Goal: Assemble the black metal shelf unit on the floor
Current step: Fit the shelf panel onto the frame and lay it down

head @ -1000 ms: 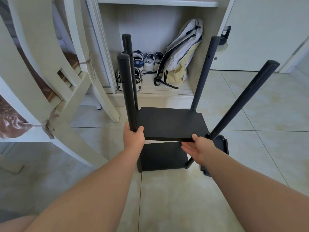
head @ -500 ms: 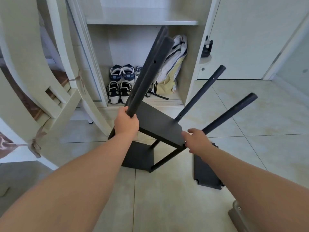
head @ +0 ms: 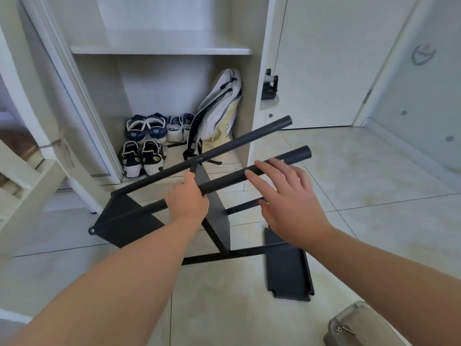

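Far left: pale wooden furniture frame (head: 27, 186), cut off by the picture's edge, close beside the unit's foot end. Black shelf unit (head: 124, 221) lies tipped on the tiled floor (head: 374, 221) before the open cabinet (head: 162, 49). Its poles slant up to the right, and the upper pole (head: 237, 143) crosses in front of the shoes (head: 144, 148) and backpack (head: 219, 108).

Left hand (head: 187, 199) clamped round the near pole (head: 294, 157). Right hand (head: 287, 198) flat, fingers straight, across the same pole further up; contact hard to make out.

Loose black panel (head: 287, 270) flat on the floor, top end hidden behind the right wrist. Open tile rightward to the door (head: 324, 58). Bottom right corner: grey pouch (head: 356, 325), cut off.
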### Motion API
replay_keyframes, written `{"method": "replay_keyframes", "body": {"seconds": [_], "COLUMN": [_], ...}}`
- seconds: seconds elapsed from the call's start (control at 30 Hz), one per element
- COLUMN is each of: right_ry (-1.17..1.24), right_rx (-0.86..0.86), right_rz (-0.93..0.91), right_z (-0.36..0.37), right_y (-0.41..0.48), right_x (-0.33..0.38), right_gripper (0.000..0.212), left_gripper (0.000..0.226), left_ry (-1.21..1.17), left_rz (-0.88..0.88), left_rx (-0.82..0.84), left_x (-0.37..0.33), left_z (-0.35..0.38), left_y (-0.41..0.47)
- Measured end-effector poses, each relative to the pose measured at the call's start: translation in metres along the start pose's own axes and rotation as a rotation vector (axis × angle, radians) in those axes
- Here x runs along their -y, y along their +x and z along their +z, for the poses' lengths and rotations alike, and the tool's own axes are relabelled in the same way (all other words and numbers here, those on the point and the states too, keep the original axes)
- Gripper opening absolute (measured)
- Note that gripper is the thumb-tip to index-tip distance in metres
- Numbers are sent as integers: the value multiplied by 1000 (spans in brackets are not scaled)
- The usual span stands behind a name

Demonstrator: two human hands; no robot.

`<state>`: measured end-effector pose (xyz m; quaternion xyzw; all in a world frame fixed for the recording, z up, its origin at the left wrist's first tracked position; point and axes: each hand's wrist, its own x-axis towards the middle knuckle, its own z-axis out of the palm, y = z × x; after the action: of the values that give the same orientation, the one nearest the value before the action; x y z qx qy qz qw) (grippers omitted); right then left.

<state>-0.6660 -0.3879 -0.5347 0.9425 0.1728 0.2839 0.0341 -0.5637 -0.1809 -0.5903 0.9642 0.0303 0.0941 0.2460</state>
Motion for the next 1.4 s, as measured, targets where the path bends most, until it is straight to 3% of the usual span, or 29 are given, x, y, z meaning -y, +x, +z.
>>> {"method": "replay_keyframes", "body": {"seconds": [0.13, 0.37, 0.77, 1.4], "right_ry": [-104, 23, 306, 465], "right_rx": [159, 458, 607, 672], "right_rz": [28, 192, 269, 210], "right_z": [26, 67, 111, 136], "right_y": [-5, -10, -7, 20], "right_x": [-14, -42, -34, 14], "right_gripper": [60, 37, 30, 25], "left_gripper": [46, 50, 43, 43], "left_ry": [96, 192, 334, 429], "left_rz": [25, 36, 22, -33], "left_rx": [31, 89, 125, 114], "left_x": [-11, -13, 16, 77], "left_z": [25, 61, 76, 56], "left_y": [-4, -15, -10, -9]}}
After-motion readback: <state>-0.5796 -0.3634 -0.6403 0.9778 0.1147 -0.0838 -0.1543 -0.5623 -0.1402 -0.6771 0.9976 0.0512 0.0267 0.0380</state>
